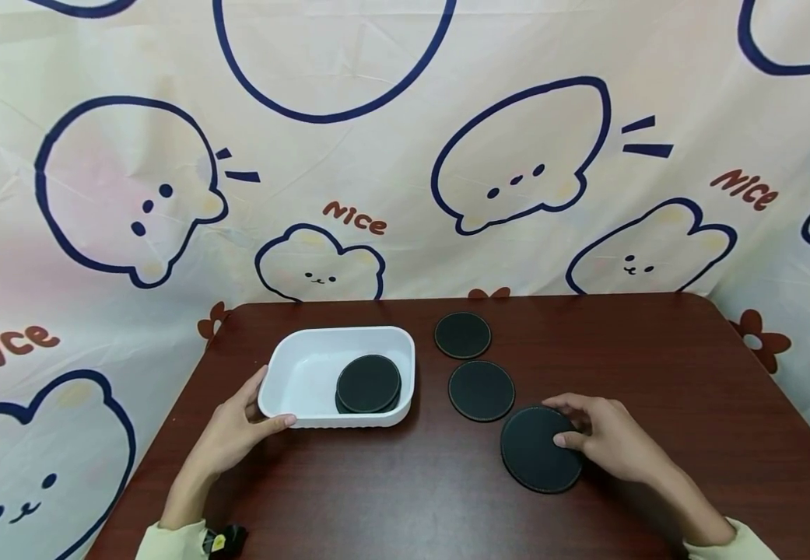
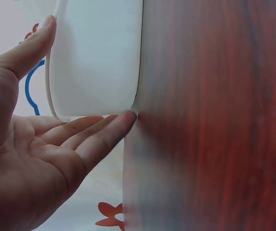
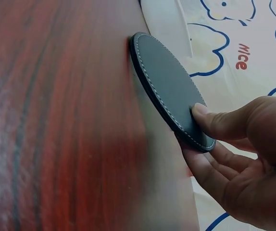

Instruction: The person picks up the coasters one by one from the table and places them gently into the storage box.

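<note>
My right hand (image 1: 611,435) pinches a round black coaster (image 1: 536,451) with pale edge stitching, thumb on top and fingers underneath. In the right wrist view the pinched coaster (image 3: 169,89) is tilted, its near edge lifted off the table. My left hand (image 1: 233,432) holds the left end of a white plastic tray (image 1: 299,381), thumb at the front rim and fingers against the outer end wall. The left wrist view shows the fingers (image 2: 102,139) stretched along that wall. Inside the tray, at its right, lies a small stack of black coasters (image 1: 368,384).
Two more black coasters, a far one (image 1: 463,335) and a nearer one (image 1: 482,390), lie in a row right of the tray on the dark wooden table (image 1: 405,498). A printed cloth (image 1: 405,155) hangs behind the table. Something black (image 1: 226,540) is at the left wrist.
</note>
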`<state>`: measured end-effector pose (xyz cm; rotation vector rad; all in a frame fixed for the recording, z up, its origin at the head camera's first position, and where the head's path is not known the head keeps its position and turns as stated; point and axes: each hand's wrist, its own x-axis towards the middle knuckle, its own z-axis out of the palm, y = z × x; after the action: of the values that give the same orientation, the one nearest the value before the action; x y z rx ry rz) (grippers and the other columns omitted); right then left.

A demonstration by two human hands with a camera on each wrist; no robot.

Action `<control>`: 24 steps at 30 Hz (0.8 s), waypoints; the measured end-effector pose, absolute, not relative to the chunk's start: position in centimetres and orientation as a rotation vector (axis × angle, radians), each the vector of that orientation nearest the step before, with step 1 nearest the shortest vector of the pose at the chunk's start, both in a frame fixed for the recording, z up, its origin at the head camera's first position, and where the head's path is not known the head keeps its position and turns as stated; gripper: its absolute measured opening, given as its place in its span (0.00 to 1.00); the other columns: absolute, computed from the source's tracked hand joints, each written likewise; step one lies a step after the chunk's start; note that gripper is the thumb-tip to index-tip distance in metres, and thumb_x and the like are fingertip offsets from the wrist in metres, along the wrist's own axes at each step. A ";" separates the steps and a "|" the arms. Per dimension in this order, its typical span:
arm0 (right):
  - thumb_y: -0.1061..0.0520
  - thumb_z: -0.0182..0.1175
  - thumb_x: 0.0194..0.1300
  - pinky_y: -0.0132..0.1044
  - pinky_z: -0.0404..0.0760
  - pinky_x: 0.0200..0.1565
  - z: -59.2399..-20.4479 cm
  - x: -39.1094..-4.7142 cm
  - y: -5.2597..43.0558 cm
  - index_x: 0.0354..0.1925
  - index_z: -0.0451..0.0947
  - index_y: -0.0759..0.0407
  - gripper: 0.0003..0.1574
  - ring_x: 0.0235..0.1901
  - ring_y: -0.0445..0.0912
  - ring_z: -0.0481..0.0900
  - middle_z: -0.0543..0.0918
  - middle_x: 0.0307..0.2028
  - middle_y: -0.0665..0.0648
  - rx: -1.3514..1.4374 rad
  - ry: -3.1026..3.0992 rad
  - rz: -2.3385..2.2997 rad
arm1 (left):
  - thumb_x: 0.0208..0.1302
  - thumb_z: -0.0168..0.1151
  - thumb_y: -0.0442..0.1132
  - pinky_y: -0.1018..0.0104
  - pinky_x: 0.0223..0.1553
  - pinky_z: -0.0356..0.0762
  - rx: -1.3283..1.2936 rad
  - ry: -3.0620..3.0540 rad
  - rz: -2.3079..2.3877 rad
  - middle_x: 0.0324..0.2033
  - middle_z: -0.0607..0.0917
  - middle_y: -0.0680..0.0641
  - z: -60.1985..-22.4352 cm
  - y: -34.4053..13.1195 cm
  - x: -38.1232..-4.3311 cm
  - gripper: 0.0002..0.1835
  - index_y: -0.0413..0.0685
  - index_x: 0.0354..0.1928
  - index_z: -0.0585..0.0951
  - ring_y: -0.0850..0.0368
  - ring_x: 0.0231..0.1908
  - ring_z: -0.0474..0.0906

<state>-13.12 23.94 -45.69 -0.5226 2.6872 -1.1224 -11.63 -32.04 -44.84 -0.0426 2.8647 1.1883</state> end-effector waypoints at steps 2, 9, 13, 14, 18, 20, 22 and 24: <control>0.60 0.74 0.68 0.32 0.88 0.44 -45.7 -13.2 24.0 0.64 0.83 0.54 0.27 0.48 0.48 0.91 0.91 0.51 0.55 -0.519 2.679 -1.132 | 0.64 0.79 0.55 0.39 0.62 0.83 -0.042 2.863 1.192 0.77 0.70 0.28 -44.8 -32.1 -11.6 0.60 0.45 0.87 0.51 0.30 0.66 0.81; 0.59 0.73 0.69 0.31 0.88 0.42 -45.5 -13.1 24.0 0.64 0.82 0.57 0.27 0.45 0.46 0.91 0.90 0.50 0.57 -0.503 2.626 -1.197 | 0.65 0.78 0.55 0.39 0.61 0.84 -0.040 2.861 1.197 0.76 0.71 0.29 -44.9 -32.1 -11.6 0.60 0.47 0.87 0.51 0.30 0.66 0.81; 0.59 0.73 0.69 0.32 0.88 0.41 -45.5 -12.9 24.1 0.65 0.81 0.58 0.27 0.43 0.44 0.91 0.89 0.49 0.58 -0.498 2.595 -1.229 | 0.65 0.78 0.56 0.40 0.61 0.84 -0.031 2.863 1.194 0.76 0.71 0.28 -44.9 -32.1 -11.6 0.60 0.46 0.87 0.51 0.31 0.66 0.81; 0.59 0.73 0.69 0.32 0.88 0.41 -45.4 -12.9 24.1 0.65 0.81 0.58 0.27 0.43 0.44 0.91 0.89 0.49 0.59 -0.493 2.593 -1.231 | 0.65 0.78 0.56 0.41 0.61 0.84 -0.029 2.863 1.194 0.76 0.71 0.29 -44.8 -32.1 -11.6 0.60 0.46 0.87 0.51 0.31 0.65 0.82; 0.58 0.73 0.69 0.32 0.88 0.41 -45.4 -13.0 24.1 0.64 0.82 0.56 0.27 0.43 0.43 0.91 0.89 0.49 0.58 -0.478 2.604 -1.212 | 0.65 0.78 0.56 0.41 0.61 0.84 -0.020 2.863 1.198 0.76 0.71 0.28 -44.8 -32.1 -11.6 0.60 0.45 0.87 0.51 0.31 0.65 0.82; 0.58 0.73 0.69 0.32 0.88 0.42 -45.3 -13.0 24.1 0.64 0.82 0.56 0.27 0.44 0.43 0.90 0.89 0.50 0.58 -0.481 2.617 -1.199 | 0.64 0.78 0.57 0.40 0.61 0.84 -0.021 2.863 1.197 0.76 0.71 0.28 -44.8 -32.1 -11.6 0.60 0.44 0.87 0.51 0.30 0.65 0.81; 0.57 0.73 0.69 0.33 0.88 0.42 -45.3 -13.0 24.1 0.64 0.82 0.56 0.27 0.44 0.44 0.90 0.89 0.50 0.58 -0.496 2.621 -1.193 | 0.65 0.78 0.57 0.40 0.61 0.83 -0.022 2.863 1.199 0.76 0.70 0.28 -44.8 -32.1 -11.6 0.60 0.45 0.87 0.51 0.30 0.66 0.81; 0.57 0.73 0.69 0.33 0.87 0.42 -45.2 -13.1 24.1 0.64 0.83 0.55 0.26 0.44 0.43 0.90 0.89 0.51 0.58 -0.497 2.620 -1.200 | 0.65 0.78 0.56 0.39 0.62 0.83 -0.021 2.864 1.200 0.76 0.71 0.28 -44.9 -32.1 -11.6 0.60 0.45 0.87 0.51 0.29 0.66 0.81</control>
<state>-13.09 24.07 -45.23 -0.4969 2.6202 -1.1996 -11.62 -32.11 -44.86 -0.0211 2.8645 1.2000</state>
